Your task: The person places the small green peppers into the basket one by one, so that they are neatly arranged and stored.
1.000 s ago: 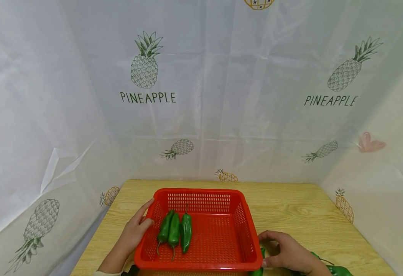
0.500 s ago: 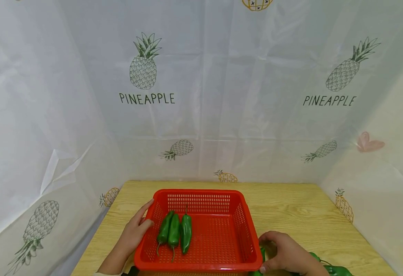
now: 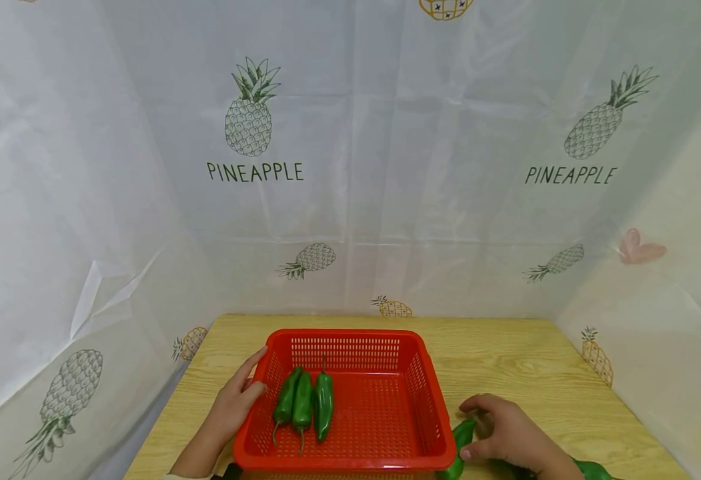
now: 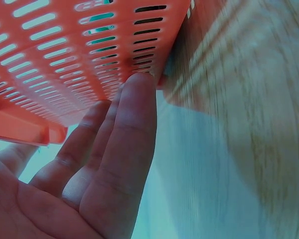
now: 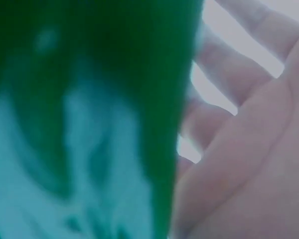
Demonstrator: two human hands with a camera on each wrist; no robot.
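Observation:
A red plastic basket (image 3: 365, 463) with slotted walls stands on the wooden table, with three long green peppers (image 3: 303, 400) lying side by side in its left half. My left hand (image 3: 234, 403) holds the basket's left side, thumb at the rim and fingers stretched along the outer wall (image 4: 70, 59). Just right of the basket, my right hand (image 3: 509, 433) pinches another green pepper (image 3: 463, 433) between thumb and fingers. A blurred green surface (image 5: 89, 99) fills much of the right wrist view; which pepper it belongs to I cannot tell.
More green peppers (image 3: 591, 471) lie by the right forearm, partly hidden and cut off by the frame's lower edge. Pale sheets printed with pineapples (image 3: 251, 127) enclose the table (image 3: 500, 353) at the back and both sides.
The right hand has shifted slightly right, away from the basket, and the pepper it pinches has come further into view. The left hand and the basket stay put.

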